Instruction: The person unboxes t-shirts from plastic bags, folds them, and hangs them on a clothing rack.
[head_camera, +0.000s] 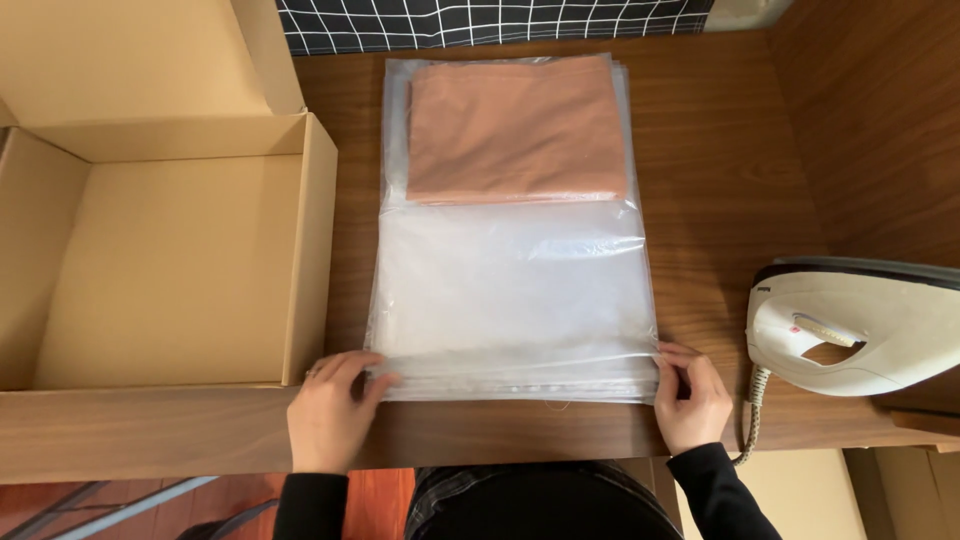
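A clear plastic bag (515, 290) lies flat on the wooden table (720, 180), with a folded salmon-pink cloth (515, 130) inside its far end. My left hand (330, 410) pinches the bag's near left corner. My right hand (688, 395) pinches the near right corner. Both hold the bag's open edge close to the table's front edge. More clear bags seem stacked beneath it.
An open, empty cardboard box (160, 250) sits at the left, its flap raised. A white clothes iron (855, 325) lies on its side at the right, its cord (752, 420) hanging over the table edge. A black grid-patterned cloth (480, 20) runs along the back.
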